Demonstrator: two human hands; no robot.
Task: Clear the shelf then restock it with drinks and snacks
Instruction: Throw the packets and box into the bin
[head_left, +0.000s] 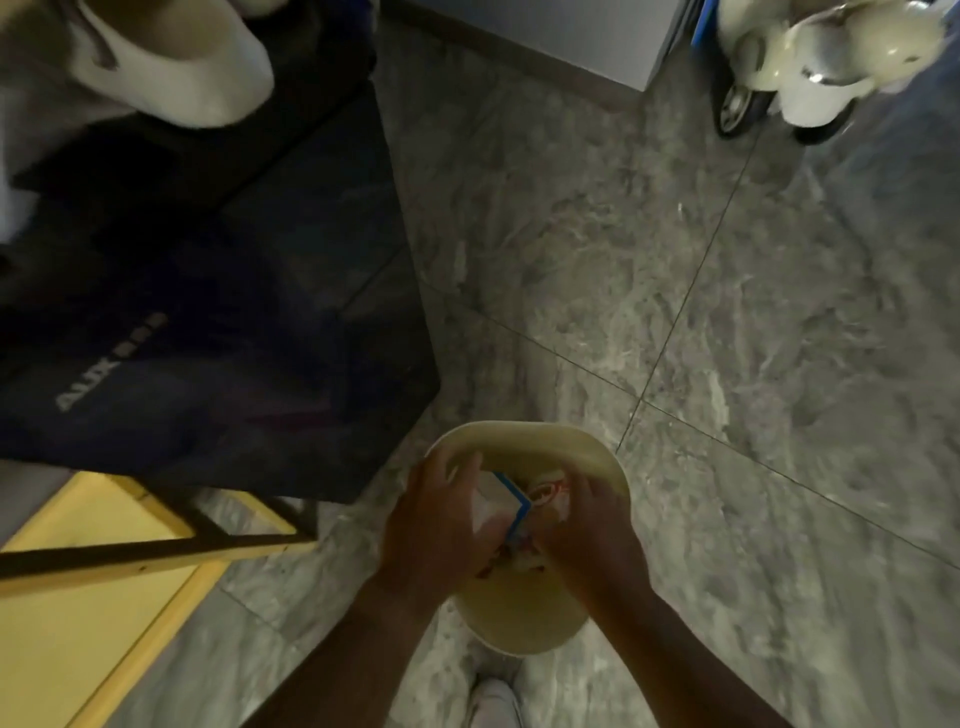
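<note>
Hands meet over a cream-coloured basin (524, 618) that sits on the grey marble floor (727, 312). The left hand (441, 525) curls its fingers round a white carton with a blue edge (498, 501), holding it inside the basin. Just beside it, the right hand (587, 525) grips what looks like a red-and-white snack packet (548, 491), though the blur makes that hard to confirm. Beyond the left hand stands a dark box printed AUX (208, 338), and nearer that hand a yellow wooden shelf frame (104, 561). Far beyond the right hand is a cream toy scooter (810, 57). Below the basin, a white shoe (493, 696) shows.
</note>
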